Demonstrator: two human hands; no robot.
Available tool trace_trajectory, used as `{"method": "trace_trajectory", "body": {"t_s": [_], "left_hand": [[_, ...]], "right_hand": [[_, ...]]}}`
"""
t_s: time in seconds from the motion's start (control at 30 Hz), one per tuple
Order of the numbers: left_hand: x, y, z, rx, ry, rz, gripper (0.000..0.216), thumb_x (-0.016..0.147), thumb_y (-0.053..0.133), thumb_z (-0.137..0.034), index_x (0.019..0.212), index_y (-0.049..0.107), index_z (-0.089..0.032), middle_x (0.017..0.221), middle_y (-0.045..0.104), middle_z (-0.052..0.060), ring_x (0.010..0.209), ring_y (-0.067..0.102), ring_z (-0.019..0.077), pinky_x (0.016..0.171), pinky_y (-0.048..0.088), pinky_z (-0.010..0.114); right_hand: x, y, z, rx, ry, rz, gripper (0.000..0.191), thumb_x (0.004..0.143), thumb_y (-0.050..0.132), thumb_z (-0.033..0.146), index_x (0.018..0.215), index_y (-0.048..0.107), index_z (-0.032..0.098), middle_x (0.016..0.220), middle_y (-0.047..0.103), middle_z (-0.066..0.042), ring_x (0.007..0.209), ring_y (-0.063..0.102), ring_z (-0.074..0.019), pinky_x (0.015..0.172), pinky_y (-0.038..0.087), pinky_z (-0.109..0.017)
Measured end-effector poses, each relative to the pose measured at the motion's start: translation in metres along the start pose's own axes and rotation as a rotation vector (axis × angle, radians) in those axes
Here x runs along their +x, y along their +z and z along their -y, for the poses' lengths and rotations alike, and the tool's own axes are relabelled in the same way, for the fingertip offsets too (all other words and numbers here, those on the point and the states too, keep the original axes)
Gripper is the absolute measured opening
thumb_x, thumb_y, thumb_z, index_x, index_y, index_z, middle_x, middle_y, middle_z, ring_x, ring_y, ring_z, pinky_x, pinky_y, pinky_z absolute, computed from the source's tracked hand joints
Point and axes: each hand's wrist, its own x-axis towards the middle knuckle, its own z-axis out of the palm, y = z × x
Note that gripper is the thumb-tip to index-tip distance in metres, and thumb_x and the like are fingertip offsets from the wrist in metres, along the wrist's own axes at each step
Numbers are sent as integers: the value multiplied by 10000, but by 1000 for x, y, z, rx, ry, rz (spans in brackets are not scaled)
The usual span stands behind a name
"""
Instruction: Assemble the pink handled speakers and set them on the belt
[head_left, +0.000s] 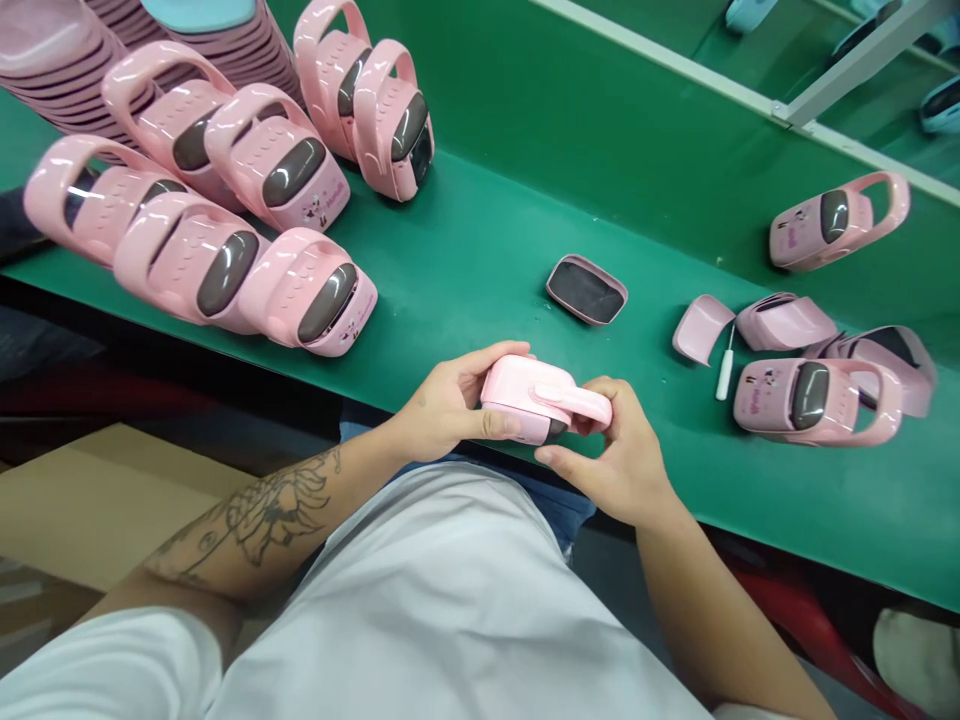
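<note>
At the front edge of the green table, my left hand (441, 408) is wrapped round the body of a pink plastic case with a loop handle (519, 382), thumb along its near side. My right hand (626, 455) grips the handle end, its thumb on the near side and its fingers behind. The case lies on its side, so only a little of its dark window shows. Just beyond it on the table rests a loose pink-rimmed cover with a dark inside (587, 290).
Several finished-looking pink cases (277, 165) stand at the left, before stacked pink shells (64, 70). To the right lie another handled case (814, 400), curved pink covers (787, 322) and a white-handled screwdriver (724, 372). One more case (836, 225) sits by the green back panel (600, 130).
</note>
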Motion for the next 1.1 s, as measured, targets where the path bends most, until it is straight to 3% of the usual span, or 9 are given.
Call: {"method": "trace_trajectory", "body": {"t_s": [0.13, 0.3, 0.43, 0.5, 0.57, 0.67, 0.77, 0.9, 1.1], "left_hand": [[-7, 14, -1, 107, 0, -27, 778, 684, 988, -289, 1398, 688, -211, 1342, 730, 147, 1248, 696, 358, 1057, 578, 489], [-11, 21, -2, 391, 44, -83, 820, 651, 1007, -397, 1392, 713, -205, 1409, 713, 164, 1340, 653, 403, 1172, 500, 551], [-9, 16, 0, 571, 134, -27, 917, 641, 1002, -489, 1457, 674, -227, 1527, 643, 162, 1431, 589, 419, 1245, 440, 555], [-7, 13, 7, 558, 214, 61, 895, 770, 915, -534, 1554, 581, -260, 1613, 567, 149, 1497, 531, 400, 1261, 426, 540], [-4, 14, 16, 452, 267, 107, 747, 974, 696, -559, 1631, 470, -284, 1668, 506, 131, 1545, 485, 351, 1275, 410, 512], [2, 28, 28, 372, 296, -32, 595, 1111, 383, -559, 1586, 524, -229, 1638, 541, 139, 1527, 510, 296, 1283, 393, 476], [6, 49, 32, 390, 268, -243, 658, 1111, 286, -617, 1418, 654, -167, 1473, 674, 157, 1356, 637, 283, 1189, 475, 457], [7, 65, 27, 392, 185, -410, 658, 1097, 292, -657, 1238, 741, -197, 1268, 774, 105, 1186, 702, 259, 1072, 534, 419], [7, 70, 24, 285, 164, -516, 629, 1095, 342, -636, 1033, 793, -202, 1101, 811, 84, 1058, 733, 242, 953, 566, 389]], "right_hand": [[-6, -7, 20, -89, 27, -21, 493, 767, 882, 527, 1051, 569, 273, 1005, 621, 0, 860, 602, -202, 728, 524, -332], [-12, -13, 30, -167, 68, -1, 399, 814, 847, 452, 1055, 583, 275, 1021, 622, -3, 892, 612, -208, 781, 547, -341], [-13, -18, 30, -189, 57, 57, 593, 834, 839, 514, 1319, 584, 286, 1223, 605, -64, 1082, 643, -257, 921, 577, -409], [-11, -22, 32, -206, 30, 144, 726, 900, 773, 543, 1522, 488, 301, 1397, 556, -108, 1239, 620, -290, 1023, 561, -461], [-8, -25, 36, -259, -2, 218, 717, 968, 690, 518, 1598, 426, 302, 1508, 529, -125, 1342, 580, -316, 1116, 513, -524], [-4, -26, 45, -347, -22, 225, 629, 983, 651, 454, 1557, 475, 268, 1552, 565, -127, 1399, 553, -358, 1178, 451, -603], [-1, -21, 53, -279, 58, 244, 596, 974, 646, 375, 1538, 473, 288, 1550, 595, -100, 1385, 594, -334, 1126, 517, -550], [-1, -11, 61, -187, 160, 203, 615, 938, 716, 421, 1501, 498, 308, 1503, 639, -74, 1329, 646, -313, 1079, 556, -511], [-6, -5, 63, -148, 248, 211, 682, 885, 772, 495, 1485, 514, 300, 1530, 619, -84, 1369, 619, -329, 1120, 530, -552]]}}
